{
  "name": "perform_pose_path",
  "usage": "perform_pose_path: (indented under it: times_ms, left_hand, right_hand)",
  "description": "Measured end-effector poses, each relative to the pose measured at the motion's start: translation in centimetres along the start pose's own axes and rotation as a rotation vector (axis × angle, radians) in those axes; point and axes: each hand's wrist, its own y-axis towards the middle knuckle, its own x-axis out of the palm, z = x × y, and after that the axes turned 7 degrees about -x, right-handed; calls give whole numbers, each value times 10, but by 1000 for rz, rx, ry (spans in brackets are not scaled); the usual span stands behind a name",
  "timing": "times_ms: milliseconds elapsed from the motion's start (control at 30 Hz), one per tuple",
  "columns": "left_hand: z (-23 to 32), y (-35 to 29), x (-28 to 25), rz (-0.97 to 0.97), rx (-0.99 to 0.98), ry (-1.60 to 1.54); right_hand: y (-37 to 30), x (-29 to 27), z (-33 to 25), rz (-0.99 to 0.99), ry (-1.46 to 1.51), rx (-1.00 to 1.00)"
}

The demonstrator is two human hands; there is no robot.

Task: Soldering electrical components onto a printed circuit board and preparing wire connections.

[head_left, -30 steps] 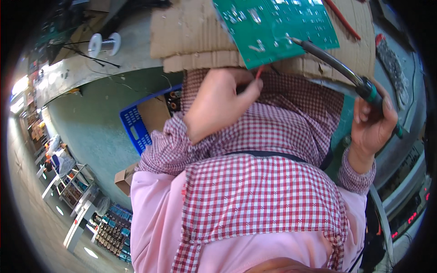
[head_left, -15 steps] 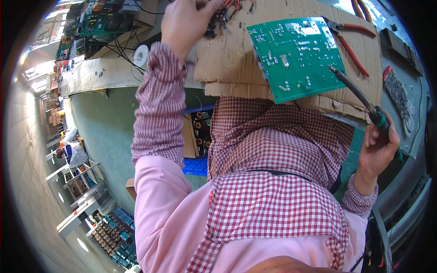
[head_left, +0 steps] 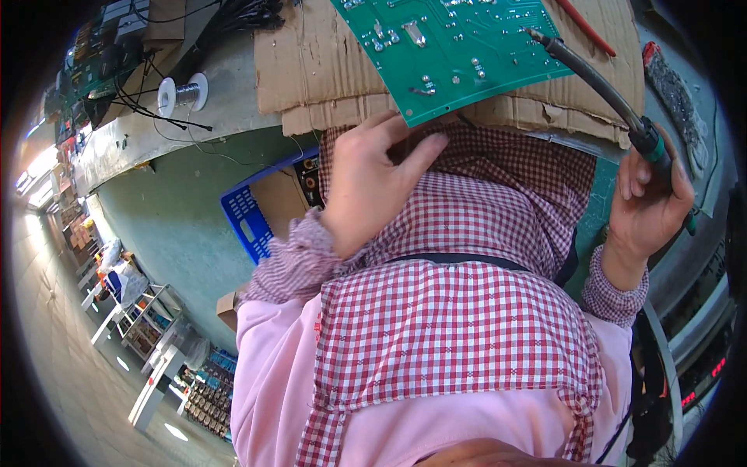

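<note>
A green circuit board [head_left: 459, 58] lies tilted at the front of the cardboard, its soldered side up. My left hand [head_left: 372, 175] is at the board's near left corner, thumb apart from the fingers and nothing seen in it. Some of its fingertips are hidden by the board's edge. In my right hand [head_left: 650, 206] is a soldering iron [head_left: 595, 82], gripped by its dark handle. The iron's tip points left, over or close to the right part of the board; whether it touches cannot be made out.
Cardboard [head_left: 292, 70] covers the bench. A solder spool [head_left: 187, 95] stands at left among black wires [head_left: 159, 109]. A red plier handle [head_left: 587, 27] lies beyond the board, with a grey bundle [head_left: 675, 105] at right. A blue crate [head_left: 247, 222] sits below the bench edge.
My left hand has come back from the red and black parts at the far side to the board's near left corner. The view has shifted; my right hand still holds the iron.
</note>
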Motion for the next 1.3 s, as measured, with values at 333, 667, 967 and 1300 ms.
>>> perform_pose_path:
  times_ms: [333,667,967,1300]
  left_hand:
    - [20,-1,36,-122,-506,-970]
    - [19,16,14,-224,-402,-468]
    - [18,20,6,-256,-331,-315]
    - [24,23,-3,-326,-396,-269]
  right_hand:
    - [-3,-5,1,-62,2,-14]
    - [5,23,1,-189,-215,-23]
    - [13,32,5,-281,-374,7]
    - [21,31,2,-301,-369,20]
